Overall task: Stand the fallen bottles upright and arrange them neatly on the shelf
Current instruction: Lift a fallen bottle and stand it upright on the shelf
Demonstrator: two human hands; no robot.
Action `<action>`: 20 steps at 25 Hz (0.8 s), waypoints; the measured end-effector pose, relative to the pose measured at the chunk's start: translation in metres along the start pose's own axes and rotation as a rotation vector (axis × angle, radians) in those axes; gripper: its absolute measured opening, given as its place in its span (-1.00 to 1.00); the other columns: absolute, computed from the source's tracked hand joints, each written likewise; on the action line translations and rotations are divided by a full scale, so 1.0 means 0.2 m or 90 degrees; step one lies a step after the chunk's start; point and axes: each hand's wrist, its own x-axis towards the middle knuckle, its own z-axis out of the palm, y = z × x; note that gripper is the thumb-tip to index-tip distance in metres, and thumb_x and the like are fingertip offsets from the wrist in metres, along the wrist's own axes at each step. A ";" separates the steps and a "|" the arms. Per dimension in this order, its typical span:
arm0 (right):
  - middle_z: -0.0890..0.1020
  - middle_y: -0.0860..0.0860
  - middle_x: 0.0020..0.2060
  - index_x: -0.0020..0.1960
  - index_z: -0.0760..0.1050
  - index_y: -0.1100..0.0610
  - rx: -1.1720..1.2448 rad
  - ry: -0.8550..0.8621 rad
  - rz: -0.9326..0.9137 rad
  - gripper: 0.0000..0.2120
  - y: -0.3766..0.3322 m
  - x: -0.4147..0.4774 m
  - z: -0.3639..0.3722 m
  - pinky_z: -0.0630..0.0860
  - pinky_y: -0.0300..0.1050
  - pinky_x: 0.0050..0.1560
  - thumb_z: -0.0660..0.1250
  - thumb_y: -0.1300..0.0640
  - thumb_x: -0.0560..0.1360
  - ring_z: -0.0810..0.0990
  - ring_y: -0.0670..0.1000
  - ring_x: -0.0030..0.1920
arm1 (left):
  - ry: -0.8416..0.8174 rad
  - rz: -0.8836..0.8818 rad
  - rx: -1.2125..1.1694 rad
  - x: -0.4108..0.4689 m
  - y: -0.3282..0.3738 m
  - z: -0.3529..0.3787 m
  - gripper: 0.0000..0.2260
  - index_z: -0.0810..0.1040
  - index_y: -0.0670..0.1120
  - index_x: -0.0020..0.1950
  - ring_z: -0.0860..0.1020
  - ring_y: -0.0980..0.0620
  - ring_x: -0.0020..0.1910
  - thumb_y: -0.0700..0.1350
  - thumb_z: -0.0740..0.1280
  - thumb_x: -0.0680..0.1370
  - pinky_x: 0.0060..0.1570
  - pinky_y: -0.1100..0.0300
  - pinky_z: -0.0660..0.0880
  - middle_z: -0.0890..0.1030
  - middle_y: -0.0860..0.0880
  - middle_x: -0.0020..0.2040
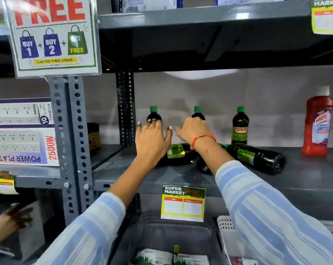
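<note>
Nearest the front of the grey shelf (pixel 135 175), three dark bottles are lying on their sides: one (pixel 178 152) behind the left wrist, one (pixel 202 166) under the right forearm, one (pixel 257 157) to its right. Further in, the left hand (pixel 152 138) is spreading wide, fingertips touching an upright bottle (pixel 153 114), while the right hand (pixel 193 131) is wrapping a second standing bottle (pixel 198 112). A third upright bottle (pixel 240 125) is standing alongside at the back.

Matt grey painted metal shelf (pixel 181 178), glossy dark plastic bottles (pixel 257 157) with shiny green labels, glossy red plastic bottle (pixel 317 127), striped woven cloth sleeves (pixel 267 207), laminated paper sign (pixel 52 35)
</note>
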 end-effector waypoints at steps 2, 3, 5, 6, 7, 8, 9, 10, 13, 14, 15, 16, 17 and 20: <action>0.54 0.23 0.27 0.25 0.47 0.25 -0.062 -0.141 0.057 -0.59 -0.03 0.00 0.10 0.50 0.01 0.20 0.19 -0.01 0.54 0.54 0.24 0.24 | -0.017 -0.004 0.021 -0.09 -0.10 0.00 -0.63 0.48 -0.17 0.14 0.50 -0.18 0.17 0.08 0.14 0.56 0.33 -0.09 0.24 0.62 -0.20 0.12; 0.53 0.20 0.28 0.27 0.46 0.23 -0.073 -0.189 0.083 -0.56 -0.02 0.02 0.16 0.50 0.01 0.23 0.17 -0.05 0.55 0.55 0.21 0.24 | -0.015 0.006 0.030 -0.14 -0.15 0.01 -0.64 0.50 -0.16 0.10 0.52 -0.18 0.14 0.09 0.14 0.56 0.30 -0.09 0.28 0.63 -0.19 0.08; 0.49 0.20 0.31 0.31 0.42 0.21 -0.050 -0.250 0.156 -0.44 -0.02 0.04 0.26 0.49 0.06 0.25 0.16 -0.18 0.50 0.55 0.23 0.23 | -0.043 0.006 0.024 -0.24 -0.26 0.01 -0.63 0.53 -0.16 -0.01 0.55 -0.19 0.06 0.11 0.13 0.57 0.22 -0.08 0.36 0.65 -0.18 -0.01; 0.45 0.21 0.34 0.34 0.38 0.20 -0.021 -0.260 0.196 -0.33 -0.02 0.06 0.29 0.49 0.09 0.25 0.19 -0.26 0.44 0.53 0.24 0.24 | -0.058 0.011 0.019 -0.27 -0.29 0.01 -0.61 0.54 -0.16 -0.07 0.56 -0.19 0.01 0.13 0.12 0.57 0.17 -0.06 0.39 0.66 -0.18 -0.05; 0.42 0.23 0.37 0.37 0.34 0.19 0.000 -0.255 0.224 -0.21 0.00 0.10 0.34 0.49 0.13 0.25 0.21 -0.34 0.36 0.52 0.26 0.25 | -0.067 0.014 0.015 -0.30 -0.33 0.02 -0.57 0.54 -0.16 -0.12 0.57 -0.19 -0.04 0.16 0.10 0.57 0.11 -0.04 0.42 0.66 -0.17 -0.10; 0.40 0.25 0.38 0.40 0.30 0.17 0.010 -0.255 0.251 -0.10 -0.01 0.13 0.37 0.48 0.17 0.26 0.21 -0.41 0.27 0.51 0.29 0.27 | -0.072 0.012 0.010 -0.33 -0.36 0.02 -0.52 0.55 -0.15 -0.17 0.58 -0.17 -0.10 0.19 0.06 0.57 0.03 -0.01 0.44 0.65 -0.16 -0.15; 0.41 0.27 0.38 0.43 0.26 0.13 0.009 -0.251 0.273 -0.01 0.00 0.17 0.41 0.46 0.18 0.28 0.20 -0.47 0.19 0.50 0.31 0.28 | -0.080 0.008 0.003 -0.36 -0.39 0.02 -0.46 0.54 -0.14 -0.22 0.58 -0.15 -0.17 0.24 0.00 0.56 -0.08 0.04 0.46 0.64 -0.13 -0.22; 0.43 0.30 0.36 0.43 0.23 0.09 0.005 -0.249 0.305 0.05 0.00 0.19 0.44 0.42 0.19 0.33 0.19 -0.52 0.12 0.50 0.33 0.28 | -0.087 0.005 0.002 -0.39 -0.41 0.03 -0.40 0.52 -0.13 -0.28 0.57 -0.13 -0.26 0.28 -0.08 0.54 -0.22 0.09 0.44 0.61 -0.10 -0.30; 0.48 0.29 0.33 0.43 0.21 0.06 0.024 -0.256 0.348 0.06 0.00 0.22 0.48 0.25 0.21 0.42 0.19 -0.53 0.09 0.46 0.33 0.32 | -0.069 0.023 0.000 -0.43 -0.45 0.03 -0.37 0.41 -0.11 -0.39 0.47 -0.07 -0.46 0.33 -0.17 0.49 -0.48 0.18 0.29 0.49 -0.04 -0.46; 0.49 0.27 0.32 0.44 0.21 0.07 0.029 -0.261 0.346 0.04 -0.01 0.20 0.47 0.23 0.22 0.42 0.19 -0.51 0.12 0.42 0.33 0.36 | -0.053 0.042 0.000 -0.44 -0.46 0.03 -0.39 0.38 -0.11 -0.41 0.47 -0.07 -0.48 0.32 -0.14 0.50 -0.50 0.20 0.24 0.47 -0.03 -0.48; 0.47 0.27 0.33 0.44 0.20 0.08 0.033 -0.259 0.336 0.02 -0.02 0.19 0.47 0.28 0.20 0.41 0.20 -0.49 0.15 0.37 0.33 0.38 | -0.039 0.062 0.002 -0.45 -0.47 0.03 -0.42 0.37 -0.11 -0.42 0.47 -0.08 -0.50 0.30 -0.09 0.51 -0.51 0.21 0.21 0.48 -0.03 -0.49; 0.40 0.28 0.37 0.45 0.19 0.09 0.058 -0.253 0.339 0.00 -0.02 0.18 0.47 0.38 0.18 0.36 0.24 -0.47 0.18 0.33 0.33 0.40 | -0.027 0.079 0.002 -0.47 -0.47 0.03 -0.45 0.38 -0.11 -0.42 0.49 -0.09 -0.50 0.27 -0.04 0.52 -0.50 0.22 0.21 0.50 -0.04 -0.49; 0.29 0.30 0.41 0.44 0.20 0.09 0.083 -0.234 0.339 -0.01 -0.03 0.17 0.48 0.49 0.17 0.26 0.29 -0.46 0.19 0.30 0.35 0.40 | -0.020 0.096 0.013 -0.48 -0.49 0.04 -0.47 0.41 -0.11 -0.41 0.51 -0.09 -0.49 0.24 0.00 0.53 -0.48 0.21 0.25 0.54 -0.05 -0.48; 0.32 0.26 0.41 0.39 0.24 0.07 0.098 -0.215 0.338 0.08 -0.05 0.17 0.49 0.60 0.19 0.08 0.33 -0.49 0.03 0.33 0.38 0.36 | -0.016 0.112 0.039 -0.50 -0.50 0.06 -0.49 0.49 -0.13 -0.34 0.57 -0.11 -0.41 0.21 0.02 0.54 -0.40 0.16 0.40 0.60 -0.08 -0.41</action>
